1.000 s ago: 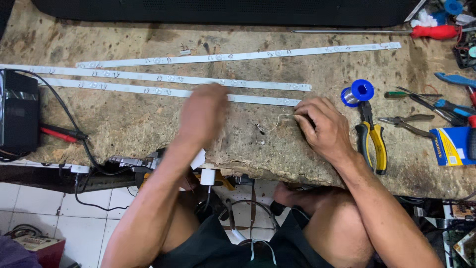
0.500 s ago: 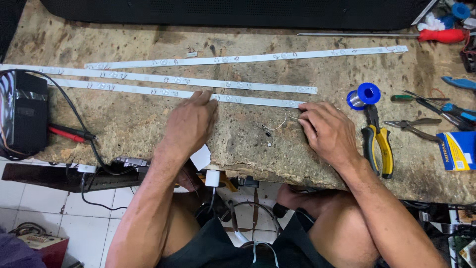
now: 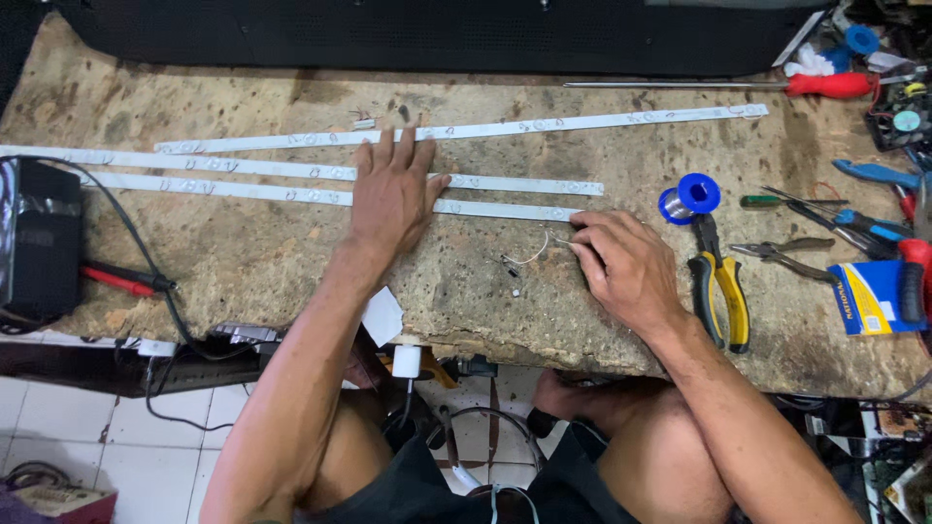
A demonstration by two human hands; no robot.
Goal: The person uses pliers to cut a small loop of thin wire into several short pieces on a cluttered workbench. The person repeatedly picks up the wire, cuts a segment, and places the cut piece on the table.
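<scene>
Left hand (image 3: 390,199) flat across strips (image 3: 291,195); right hand (image 3: 621,267) grip contents unclear.

Yellow-handled pliers (image 3: 720,291) lie beside a blue solder spool (image 3: 688,197); a red-handled screwdriver (image 3: 825,85) rests along the desk's (image 3: 243,257) far edge.

- The desk (image 3: 243,252) looks like rough, pitted stone, matt brown with dark stains.
- The light strips (image 3: 272,194) are thin, smooth and white, with a slight sheen.
- The pliers (image 3: 720,286) have dull metal jaws and glossy yellow-and-black plastic grips.
- The screwdriver (image 3: 777,85) has a bare metal shaft and a red plastic handle.
- The black box (image 3: 39,243) looks like smooth plastic.
</scene>
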